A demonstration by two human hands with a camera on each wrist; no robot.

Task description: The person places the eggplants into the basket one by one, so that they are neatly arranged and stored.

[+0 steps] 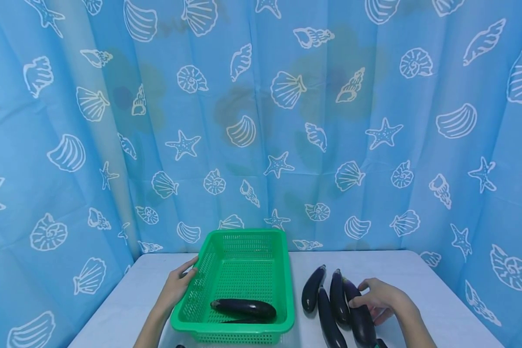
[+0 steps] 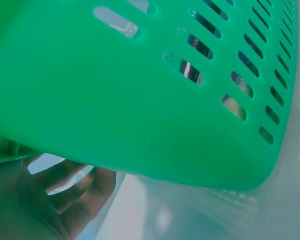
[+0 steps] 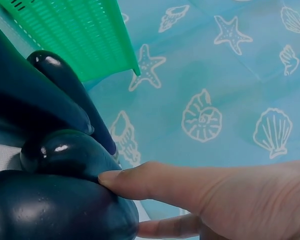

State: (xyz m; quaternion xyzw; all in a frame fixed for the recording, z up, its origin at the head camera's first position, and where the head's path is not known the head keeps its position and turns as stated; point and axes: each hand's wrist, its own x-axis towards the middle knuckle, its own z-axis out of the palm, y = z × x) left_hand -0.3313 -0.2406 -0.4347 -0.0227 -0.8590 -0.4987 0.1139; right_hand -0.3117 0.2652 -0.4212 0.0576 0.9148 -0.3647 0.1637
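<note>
From a distance I count, in the head view: two hands, left hand (image 1: 176, 286) and right hand (image 1: 384, 297); one table (image 1: 365, 265); one green basket (image 1: 243, 275) holding two eggplants (image 1: 245, 307), the lower mostly hidden; four eggplants (image 1: 363, 323) plainly seen on the table; two dark tips (image 1: 381, 343) at the lower edge, unidentifiable to me.

Head view: 2nd eggplant (image 1: 245, 321) in basket (image 1: 235, 328) mostly hidden by near rim; dark bit (image 1: 180, 346) at btm edge too cut off to ID; long eggplant (image 1: 329, 324) on desk (image 1: 122, 295) loses btm end, same w/ green bit (image 1: 381, 343) nr R hand (image 1: 384, 299); curtain (image 1: 252, 193) patches blurred. L wrist view: L hand (image 1: 176, 286) fingertips hidden by basket. R wrist view: lower fingers cut off
</note>
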